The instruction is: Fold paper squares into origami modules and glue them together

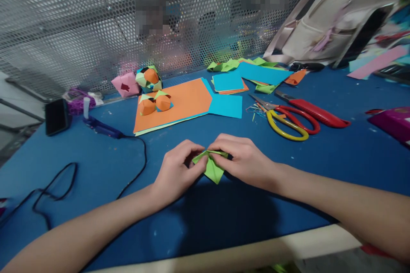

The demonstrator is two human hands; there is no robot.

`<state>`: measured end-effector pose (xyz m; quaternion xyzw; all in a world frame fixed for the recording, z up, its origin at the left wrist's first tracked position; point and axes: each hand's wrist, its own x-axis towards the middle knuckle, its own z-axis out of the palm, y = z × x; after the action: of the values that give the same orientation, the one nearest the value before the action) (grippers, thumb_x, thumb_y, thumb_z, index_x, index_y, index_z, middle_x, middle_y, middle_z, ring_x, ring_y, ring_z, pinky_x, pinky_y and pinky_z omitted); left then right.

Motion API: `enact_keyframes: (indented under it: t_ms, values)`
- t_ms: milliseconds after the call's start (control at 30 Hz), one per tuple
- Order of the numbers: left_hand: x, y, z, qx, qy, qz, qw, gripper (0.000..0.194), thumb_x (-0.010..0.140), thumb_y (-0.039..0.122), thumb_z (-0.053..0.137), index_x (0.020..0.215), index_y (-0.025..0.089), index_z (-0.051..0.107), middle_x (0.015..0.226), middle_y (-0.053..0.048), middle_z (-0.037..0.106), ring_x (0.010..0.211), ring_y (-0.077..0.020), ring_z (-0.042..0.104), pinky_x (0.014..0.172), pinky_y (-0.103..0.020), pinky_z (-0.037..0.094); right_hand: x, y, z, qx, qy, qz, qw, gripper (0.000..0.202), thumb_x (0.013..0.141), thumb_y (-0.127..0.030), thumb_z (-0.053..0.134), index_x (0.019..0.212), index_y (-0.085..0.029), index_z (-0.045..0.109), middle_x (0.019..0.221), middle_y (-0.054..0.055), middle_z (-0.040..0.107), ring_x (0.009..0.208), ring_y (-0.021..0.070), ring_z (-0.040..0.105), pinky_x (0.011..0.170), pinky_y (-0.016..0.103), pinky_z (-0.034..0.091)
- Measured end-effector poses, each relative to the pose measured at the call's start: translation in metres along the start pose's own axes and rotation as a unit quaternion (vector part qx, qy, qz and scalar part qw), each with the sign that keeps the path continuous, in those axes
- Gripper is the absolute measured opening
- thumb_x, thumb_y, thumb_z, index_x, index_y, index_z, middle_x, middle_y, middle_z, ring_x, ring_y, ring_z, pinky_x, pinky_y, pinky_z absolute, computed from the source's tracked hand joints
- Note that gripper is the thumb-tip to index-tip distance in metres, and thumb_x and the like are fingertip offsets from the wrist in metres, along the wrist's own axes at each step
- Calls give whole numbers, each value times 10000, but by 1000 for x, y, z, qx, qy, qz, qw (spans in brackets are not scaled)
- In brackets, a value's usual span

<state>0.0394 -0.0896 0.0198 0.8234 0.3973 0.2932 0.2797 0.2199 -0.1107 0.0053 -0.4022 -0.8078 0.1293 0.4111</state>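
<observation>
A small piece of folded green paper (214, 169) is held just above the blue table, with one corner pointing toward me. My left hand (179, 166) pinches its left side between thumb and fingers. On the opposite side, my right hand (245, 160) grips the paper in the same way, thumb and forefinger close to the centre crease. Part of the paper's edges is covered by my fingertips. Beyond my hands lie orange sheets (182, 98) over blue and pale green ones, with folded orange paper pieces (156, 103) on top.
Scissors (288, 124) and a red-handled cutter (320, 113) lie to the right. Blue paper squares (228, 81) are at the back. A glue gun (104, 128), its black cord and a phone (57, 116) are at left. A mesh panel (192, 21) stands behind the table (128, 239).
</observation>
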Motion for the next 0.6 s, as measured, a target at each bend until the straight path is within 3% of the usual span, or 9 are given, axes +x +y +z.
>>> enact_keyframes:
  t_ms: [133, 467, 600]
  values:
    - [-2, -1, 2, 0, 6, 15, 1000, 161, 851, 220, 507, 738, 169, 608, 712, -23, 614, 641, -114, 532, 607, -224, 399, 0, -1, 0, 0, -4, 4, 1000, 125, 873, -156, 508, 844, -161, 629, 742, 37, 630, 685, 125, 583, 618, 226, 455]
    - [-1, 1, 3, 1, -9, -6, 1000, 140, 855, 238, 507, 830, 173, 628, 745, -16, 618, 650, -112, 534, 607, -219, 404, 0, 1, 0, -10, -14, 18, 1000, 98, 840, -140, 562, 919, -133, 619, 813, 53, 671, 720, 136, 618, 641, 229, 471]
    - [0, 2, 2, 5, -3, -9, 1000, 155, 857, 229, 509, 762, 164, 614, 715, -9, 612, 629, -104, 521, 605, -214, 396, 0, -1, 1, -5, -14, 37, 999, 130, 823, -147, 572, 947, -139, 608, 875, 62, 687, 751, 141, 627, 664, 232, 478]
